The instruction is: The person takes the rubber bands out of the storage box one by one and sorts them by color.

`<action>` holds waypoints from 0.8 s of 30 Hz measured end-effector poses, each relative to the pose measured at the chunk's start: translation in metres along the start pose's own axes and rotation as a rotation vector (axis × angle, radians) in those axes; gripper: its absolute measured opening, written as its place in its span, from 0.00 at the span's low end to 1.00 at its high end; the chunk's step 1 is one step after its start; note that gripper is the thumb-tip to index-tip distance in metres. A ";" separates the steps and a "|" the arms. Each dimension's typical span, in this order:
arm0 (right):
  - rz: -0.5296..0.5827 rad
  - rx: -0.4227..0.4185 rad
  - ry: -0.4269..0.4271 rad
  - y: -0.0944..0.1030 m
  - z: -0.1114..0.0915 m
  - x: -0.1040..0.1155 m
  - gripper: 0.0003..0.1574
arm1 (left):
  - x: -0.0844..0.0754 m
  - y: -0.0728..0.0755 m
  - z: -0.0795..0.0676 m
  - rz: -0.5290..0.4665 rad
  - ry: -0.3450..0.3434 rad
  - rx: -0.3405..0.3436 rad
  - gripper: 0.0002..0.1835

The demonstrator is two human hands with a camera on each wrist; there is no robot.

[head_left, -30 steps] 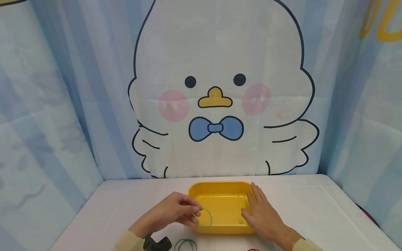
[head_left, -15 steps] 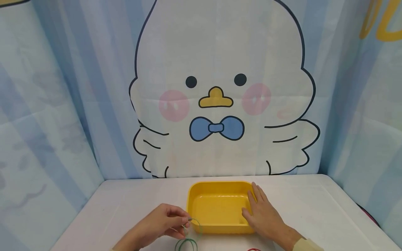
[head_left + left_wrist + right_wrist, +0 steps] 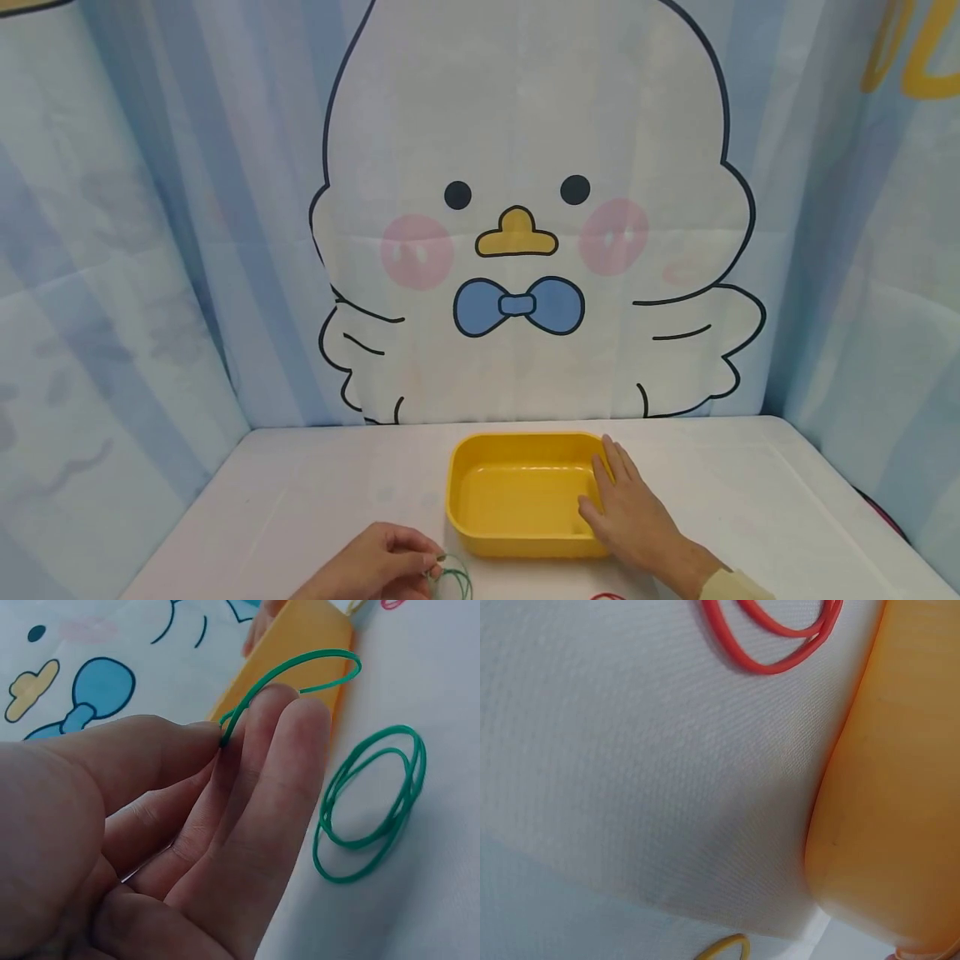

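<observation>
Between thumb and fingers, my left hand (image 3: 378, 562) pinches one thin green rubber band (image 3: 315, 654), whose loop sticks up past the fingertips in the left wrist view. Just to the right of that hand, a loose group of green rubber bands (image 3: 420, 761) lies on the white table. My right hand (image 3: 637, 521) rests with extended fingers on the right side of a yellow plastic tray (image 3: 525, 547). Inside, the visible part of the tray holds nothing. The right wrist view shows only the tray's outer wall and the table, not the fingers' contact.
Red rubber bands (image 3: 761, 670) lie on the table in front of the tray, mostly cut off in the head view. A yellow rubber band (image 3: 724, 944) shows at the bottom of the right wrist view. A printed curtain (image 3: 517, 367) hangs behind the table (image 3: 322, 467).
My left hand has moved from over the tray's left edge toward the near side and left, carrying the green rubber band down to the loose green ones. My right hand stays on the tray.
</observation>
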State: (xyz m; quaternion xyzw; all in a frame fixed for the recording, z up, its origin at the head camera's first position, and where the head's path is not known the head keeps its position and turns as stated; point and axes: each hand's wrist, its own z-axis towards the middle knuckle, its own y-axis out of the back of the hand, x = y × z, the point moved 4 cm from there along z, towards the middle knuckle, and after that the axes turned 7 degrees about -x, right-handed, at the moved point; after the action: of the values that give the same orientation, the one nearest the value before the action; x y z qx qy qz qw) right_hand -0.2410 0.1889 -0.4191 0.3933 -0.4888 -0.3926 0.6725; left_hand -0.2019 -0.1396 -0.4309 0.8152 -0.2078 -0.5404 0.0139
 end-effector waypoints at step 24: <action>0.009 0.010 -0.010 0.000 0.001 -0.002 0.43 | 0.004 0.001 0.001 0.171 0.042 -0.104 0.11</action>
State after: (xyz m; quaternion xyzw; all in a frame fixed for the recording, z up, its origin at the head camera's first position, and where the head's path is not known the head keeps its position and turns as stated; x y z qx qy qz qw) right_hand -0.2425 0.1907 -0.4198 0.3924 -0.4958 -0.3890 0.6700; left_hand -0.2016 -0.1415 -0.4349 0.8039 -0.2482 -0.5299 0.1065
